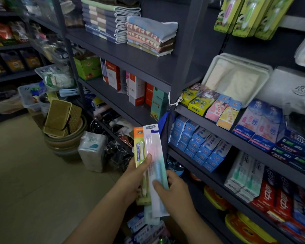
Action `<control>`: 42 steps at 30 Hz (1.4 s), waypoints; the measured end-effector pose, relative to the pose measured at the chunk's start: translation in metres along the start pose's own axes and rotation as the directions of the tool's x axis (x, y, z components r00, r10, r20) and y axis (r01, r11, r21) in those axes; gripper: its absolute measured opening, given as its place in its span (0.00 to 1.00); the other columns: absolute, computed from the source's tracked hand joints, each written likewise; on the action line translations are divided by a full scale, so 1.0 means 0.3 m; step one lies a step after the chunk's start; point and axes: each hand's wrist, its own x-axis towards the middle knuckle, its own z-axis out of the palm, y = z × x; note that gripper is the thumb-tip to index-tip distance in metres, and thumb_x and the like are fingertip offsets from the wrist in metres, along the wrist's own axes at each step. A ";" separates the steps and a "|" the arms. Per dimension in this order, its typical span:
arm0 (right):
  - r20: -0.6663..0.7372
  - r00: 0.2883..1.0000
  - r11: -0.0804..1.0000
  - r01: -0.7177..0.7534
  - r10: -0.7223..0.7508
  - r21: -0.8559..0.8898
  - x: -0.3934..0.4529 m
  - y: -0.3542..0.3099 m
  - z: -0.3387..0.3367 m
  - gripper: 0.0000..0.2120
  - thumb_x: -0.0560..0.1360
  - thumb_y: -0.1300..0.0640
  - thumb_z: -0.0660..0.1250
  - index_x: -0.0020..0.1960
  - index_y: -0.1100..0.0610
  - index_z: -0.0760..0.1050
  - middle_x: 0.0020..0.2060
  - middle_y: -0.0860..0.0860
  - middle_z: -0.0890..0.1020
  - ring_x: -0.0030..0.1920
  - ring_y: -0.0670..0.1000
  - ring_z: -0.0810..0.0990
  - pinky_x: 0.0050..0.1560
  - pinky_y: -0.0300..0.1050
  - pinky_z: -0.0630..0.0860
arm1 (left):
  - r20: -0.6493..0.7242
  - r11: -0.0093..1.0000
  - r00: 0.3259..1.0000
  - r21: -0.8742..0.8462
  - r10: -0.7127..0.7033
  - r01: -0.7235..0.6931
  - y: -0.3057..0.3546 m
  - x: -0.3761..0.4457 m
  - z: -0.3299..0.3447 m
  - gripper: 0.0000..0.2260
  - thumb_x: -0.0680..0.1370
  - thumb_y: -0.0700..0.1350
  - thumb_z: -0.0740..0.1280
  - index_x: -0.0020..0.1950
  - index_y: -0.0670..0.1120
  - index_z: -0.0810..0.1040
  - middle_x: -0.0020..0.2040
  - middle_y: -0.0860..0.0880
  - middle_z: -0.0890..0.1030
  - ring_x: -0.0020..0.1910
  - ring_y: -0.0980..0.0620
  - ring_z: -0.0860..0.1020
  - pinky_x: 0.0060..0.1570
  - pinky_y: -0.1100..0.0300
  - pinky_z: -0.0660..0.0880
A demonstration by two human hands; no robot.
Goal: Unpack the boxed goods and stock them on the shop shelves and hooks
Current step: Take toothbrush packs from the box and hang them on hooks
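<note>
Low in front of the dark shelves, from the head camera, I see both hands holding up toothbrush packs. My left hand (134,180) grips the orange-topped pack (139,148) from the side, thumb laid across the front. My right hand (174,189) pinches the pink and teal pack (156,166), thumb on its face and fingers curled behind. The two packs overlap, with the pink one in front. I think they are fanned like this so I can peel one off and read its label before it goes up. Each pack has a hole cut in its top, so I judge they are meant to hang on a hook, not lie flat.

Just right of the packs, the shelf edge (197,161) carries blue toothpaste boxes (197,147), and more toothpaste fills the shelf above. So this looks like the right part of the shop for them.

Some things I cannot make out. No free hook shows near the packs. A blue strap (163,120) hangs by the shelf post, and I cannot tell what it belongs to. More packs (148,231) sit below my hands at the bottom edge, maybe in the box, but it is cut off. How many packs my left hand holds is hidden. The right side is blurred.
</note>
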 end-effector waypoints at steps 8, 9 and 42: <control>-0.028 0.992 0.902 -0.099 0.122 0.420 0.001 -0.005 -0.039 0.05 0.77 0.58 0.67 0.49 0.49 0.77 0.42 0.48 0.84 0.40 0.45 0.84 0.39 0.41 0.78 | 0.001 0.998 0.998 0.018 0.055 -0.055 0.004 -0.002 0.005 0.21 0.69 0.33 0.73 0.59 0.45 0.74 0.49 0.44 0.85 0.46 0.43 0.84 0.41 0.51 0.81; -0.028 0.991 0.890 -0.103 0.128 0.444 0.000 -0.002 -0.041 0.05 0.77 0.59 0.67 0.50 0.49 0.76 0.42 0.48 0.84 0.40 0.44 0.84 0.39 0.40 0.78 | -0.004 0.998 0.998 0.015 0.061 -0.060 0.002 -0.001 0.009 0.21 0.69 0.33 0.73 0.59 0.46 0.73 0.49 0.44 0.85 0.47 0.43 0.84 0.43 0.50 0.81; -0.775 0.625 0.950 0.290 -0.098 0.114 -0.339 -0.124 -0.967 0.25 0.78 0.56 0.64 0.71 0.43 0.61 0.63 0.38 0.71 0.59 0.43 0.74 0.60 0.39 0.71 | 0.604 0.873 0.741 0.147 0.293 -0.465 0.378 -0.137 0.920 0.21 0.71 0.35 0.73 0.50 0.59 0.71 0.48 0.52 0.82 0.47 0.50 0.80 0.43 0.54 0.76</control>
